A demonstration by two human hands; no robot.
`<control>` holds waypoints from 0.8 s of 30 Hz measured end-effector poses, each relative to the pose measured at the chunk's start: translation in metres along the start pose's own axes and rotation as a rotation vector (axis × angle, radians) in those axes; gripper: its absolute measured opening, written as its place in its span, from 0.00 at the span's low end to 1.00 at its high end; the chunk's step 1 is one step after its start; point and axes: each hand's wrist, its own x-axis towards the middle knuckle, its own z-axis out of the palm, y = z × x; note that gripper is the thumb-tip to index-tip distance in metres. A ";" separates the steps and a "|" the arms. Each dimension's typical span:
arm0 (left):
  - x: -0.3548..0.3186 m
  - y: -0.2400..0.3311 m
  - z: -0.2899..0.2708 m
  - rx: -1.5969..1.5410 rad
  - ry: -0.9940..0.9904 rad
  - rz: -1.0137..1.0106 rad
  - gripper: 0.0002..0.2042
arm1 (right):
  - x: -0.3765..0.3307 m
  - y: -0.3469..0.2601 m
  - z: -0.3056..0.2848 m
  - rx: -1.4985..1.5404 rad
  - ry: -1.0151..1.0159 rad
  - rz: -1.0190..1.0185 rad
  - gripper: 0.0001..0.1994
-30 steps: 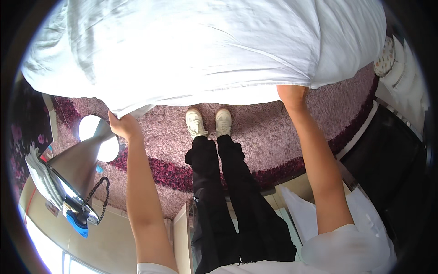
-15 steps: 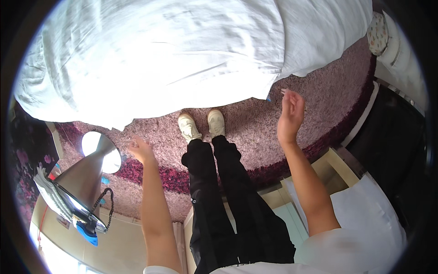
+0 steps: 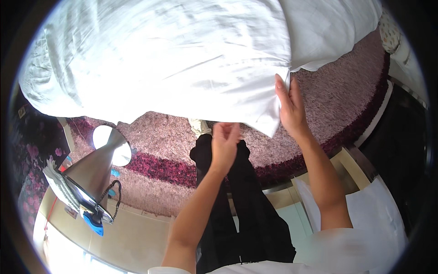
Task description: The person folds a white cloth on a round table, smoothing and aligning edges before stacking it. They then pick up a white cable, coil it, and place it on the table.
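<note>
A large white bed cover (image 3: 191, 82) spreads over the bed, its loose corner hanging toward me. At the right of that corner my right hand (image 3: 292, 109) is closed on the edge, thumb over the cloth and fingers on the other side. My left hand (image 3: 224, 145) is just below the hem, in front of my legs. Its fingers are loosely bent and a little apart, with nothing visible between them. Part of the left hand's fingertips is blurred. My shoes are mostly hidden by the cloth and my left hand.
Pinkish rug (image 3: 155, 141) with a dark magenta band lies underfoot. On the left stands a shiny metal cone-shaped stand (image 3: 93, 169) holding white papers, a coiled black cord (image 3: 117, 201) and a blue item (image 3: 93, 224). Behind me on the right is an open cabinet (image 3: 349, 171).
My left hand has swung right to the front of my legs. My right hand has reached the cover's corner and taken hold of its edge. The hem hangs nearer, over my shoes.
</note>
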 end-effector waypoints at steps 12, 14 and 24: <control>0.041 0.002 -0.018 -1.065 0.144 -0.198 0.31 | 0.009 -0.011 -0.048 -0.230 -0.517 0.556 0.21; 0.045 0.003 -0.017 -1.131 0.077 -0.227 0.33 | -0.006 -0.011 -0.047 -0.064 -0.402 0.600 0.21; 0.033 0.008 -0.040 -1.324 -0.267 0.279 0.35 | -0.031 0.013 -0.064 0.514 -0.251 0.685 0.16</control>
